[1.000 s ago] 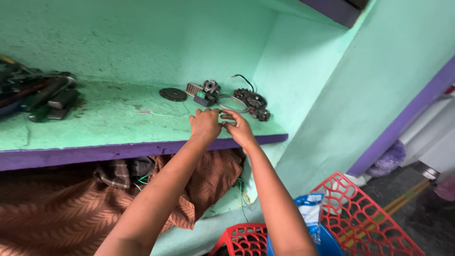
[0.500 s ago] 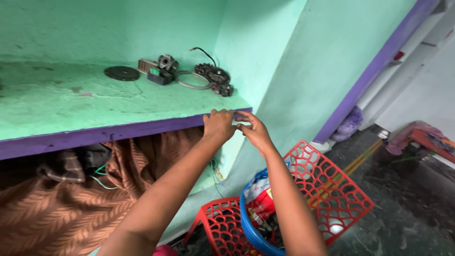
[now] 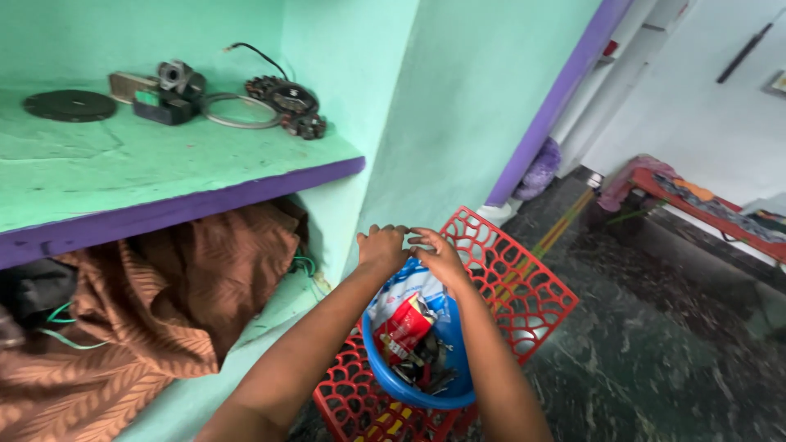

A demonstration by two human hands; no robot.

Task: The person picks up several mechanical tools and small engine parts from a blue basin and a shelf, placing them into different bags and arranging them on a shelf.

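Blue bowl (image 3: 413, 385) sitting in red lattice basket (image 3: 524, 286) on the floor, loaded with a red packet (image 3: 404, 326), a white-and-blue bag (image 3: 409, 286) and dark metal parts (image 3: 426, 364). Left hand (image 3: 382, 248) and right hand (image 3: 440, 255) poised together just above the bowl, forearms extended downward, fingers (image 3: 426, 240) curled and meeting at the tips; anything pinched between them too small to tell.

Both hands (image 3: 413, 245) together above blue bowl (image 3: 409, 389), red basket (image 3: 524, 286) beneath
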